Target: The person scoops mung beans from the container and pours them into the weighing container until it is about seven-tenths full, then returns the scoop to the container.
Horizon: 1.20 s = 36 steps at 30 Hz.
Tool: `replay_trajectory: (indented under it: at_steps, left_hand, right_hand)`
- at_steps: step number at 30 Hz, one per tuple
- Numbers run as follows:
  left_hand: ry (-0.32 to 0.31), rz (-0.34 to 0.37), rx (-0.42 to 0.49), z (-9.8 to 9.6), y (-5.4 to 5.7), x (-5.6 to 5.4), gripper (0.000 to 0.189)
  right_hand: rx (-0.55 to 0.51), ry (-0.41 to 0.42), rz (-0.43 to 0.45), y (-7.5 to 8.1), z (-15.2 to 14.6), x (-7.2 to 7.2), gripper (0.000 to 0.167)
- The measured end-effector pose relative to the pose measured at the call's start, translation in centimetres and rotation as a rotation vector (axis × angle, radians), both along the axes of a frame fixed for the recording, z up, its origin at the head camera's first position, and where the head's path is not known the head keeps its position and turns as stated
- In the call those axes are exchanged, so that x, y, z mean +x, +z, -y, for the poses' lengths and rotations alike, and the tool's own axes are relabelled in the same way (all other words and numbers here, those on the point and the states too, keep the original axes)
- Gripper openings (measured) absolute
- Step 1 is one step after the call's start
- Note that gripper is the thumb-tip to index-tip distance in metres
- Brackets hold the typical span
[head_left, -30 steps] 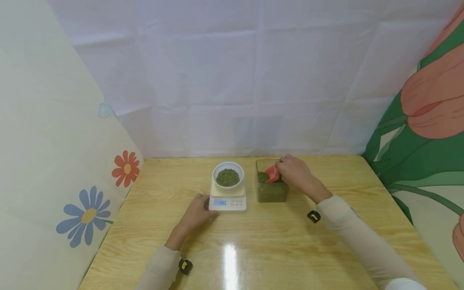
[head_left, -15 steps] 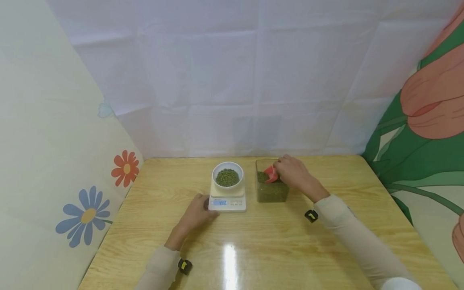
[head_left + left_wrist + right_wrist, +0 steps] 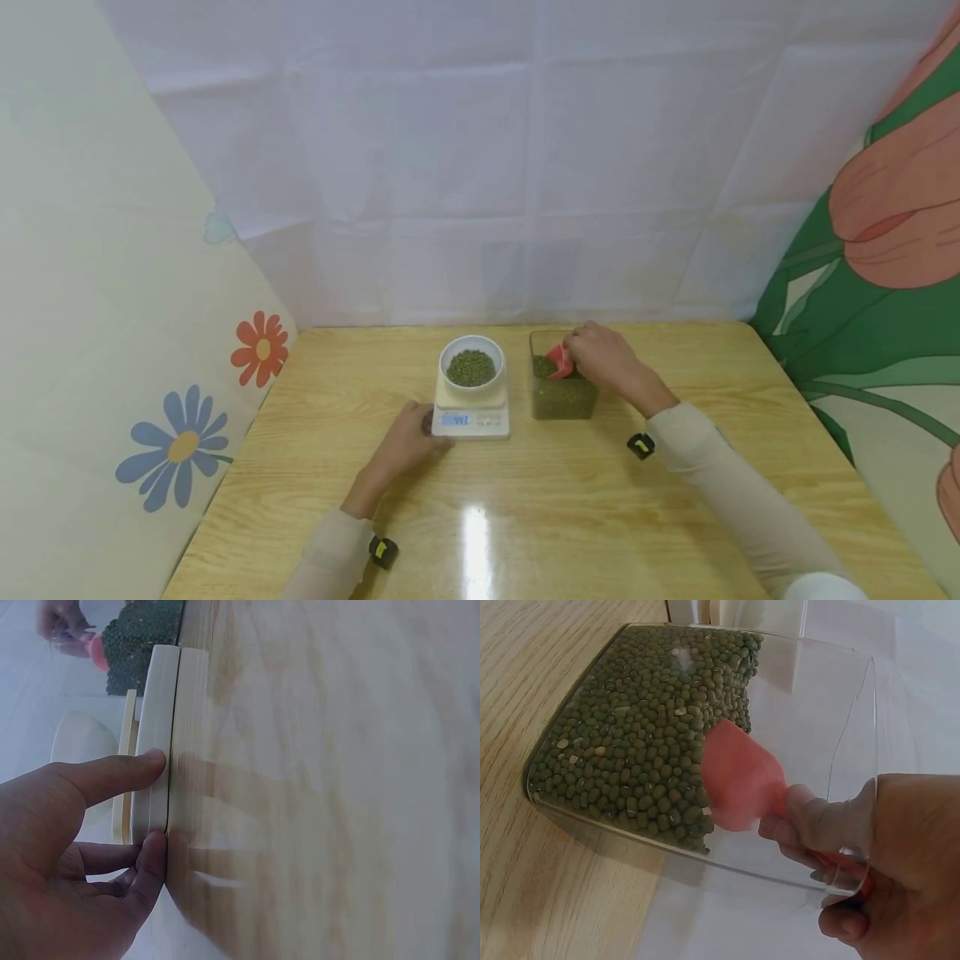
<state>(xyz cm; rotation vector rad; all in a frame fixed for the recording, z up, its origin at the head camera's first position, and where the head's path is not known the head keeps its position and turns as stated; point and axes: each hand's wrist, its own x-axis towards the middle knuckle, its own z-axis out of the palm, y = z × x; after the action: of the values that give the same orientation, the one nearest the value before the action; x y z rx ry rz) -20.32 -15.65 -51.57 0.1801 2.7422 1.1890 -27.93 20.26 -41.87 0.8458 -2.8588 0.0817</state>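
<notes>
My left hand [image 3: 405,442] holds the front left corner of a white kitchen scale [image 3: 491,430]; thumb and fingers press its edges in the left wrist view. On the scale stands a white bowl [image 3: 472,342] with green mung beans [image 3: 470,368] in it, and the display is lit. My right hand [image 3: 606,360] reaches over the rim of a clear square container [image 3: 810,682] and grips a red scoop [image 3: 742,776] by its handle. The scoop's front edge dips into the mung beans [image 3: 637,735] that fill the container's lower part.
A wooden table [image 3: 555,508] carries everything, with the container just right of the scale. White cloth [image 3: 420,167] hangs behind the table's back edge. Flower-printed panels stand at left [image 3: 112,292] and right [image 3: 885,333].
My right hand and the scoop have shifted slightly left inside the container, the forearm following. My left hand, the scale and the bowl stay as they were.
</notes>
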Motion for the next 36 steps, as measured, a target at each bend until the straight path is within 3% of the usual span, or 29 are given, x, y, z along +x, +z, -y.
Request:
replay_trajectory:
  at_steps: [36]
  left_hand:
    - [-0.008, 0.011, -0.001, 0.04, -0.08, -0.04, 0.057]
  right_hand:
    - [-0.064, 0.013, 0.099, 0.84, -0.19, -0.14, 0.017]
